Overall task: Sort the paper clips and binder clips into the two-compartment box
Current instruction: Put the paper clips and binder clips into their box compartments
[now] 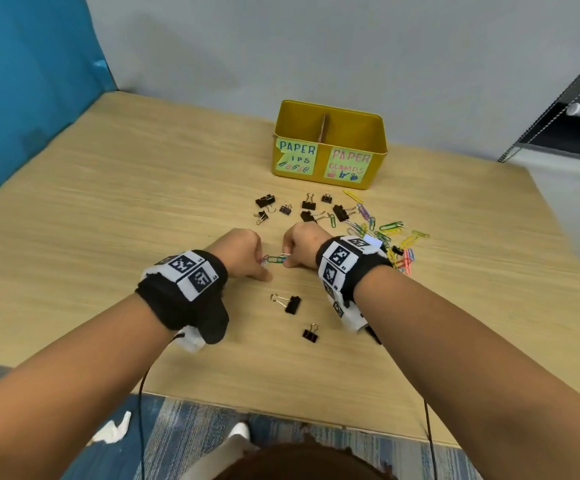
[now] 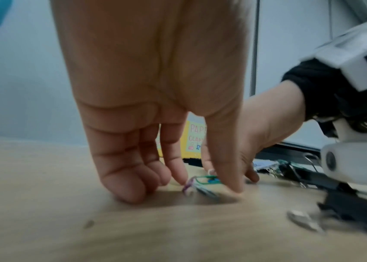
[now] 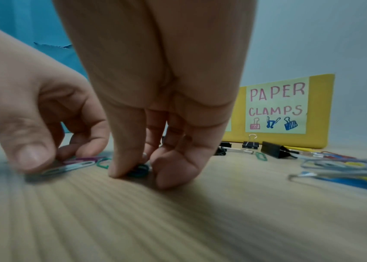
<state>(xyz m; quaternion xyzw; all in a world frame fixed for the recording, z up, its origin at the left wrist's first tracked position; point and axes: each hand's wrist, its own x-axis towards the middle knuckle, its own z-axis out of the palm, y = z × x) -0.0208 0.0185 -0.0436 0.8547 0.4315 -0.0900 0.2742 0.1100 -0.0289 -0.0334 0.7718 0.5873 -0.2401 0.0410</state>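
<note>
Both hands meet at the middle of the table over a small linked bunch of paper clips [image 1: 275, 259], green, purple and pale. My left hand [image 1: 264, 265] pinches the purple and pale end [image 2: 188, 186] between thumb and forefinger. My right hand [image 1: 286, 262] pinches the dark green end [image 3: 139, 171], its knuckles resting on the wood. The yellow two-compartment box [image 1: 333, 107] stands behind, labelled paper clips on the left and paper clamps [image 3: 276, 108] on the right. Several black binder clips [image 1: 265, 201] lie before the box. A pile of coloured paper clips [image 1: 390, 230] lies to the right.
Two black binder clips [image 1: 290, 303] [image 1: 311, 333] lie just below my hands. The wooden table [image 1: 125, 188] meets a grey wall behind and a blue partition on the left. A black and metal frame [image 1: 558, 109] stands at the far right.
</note>
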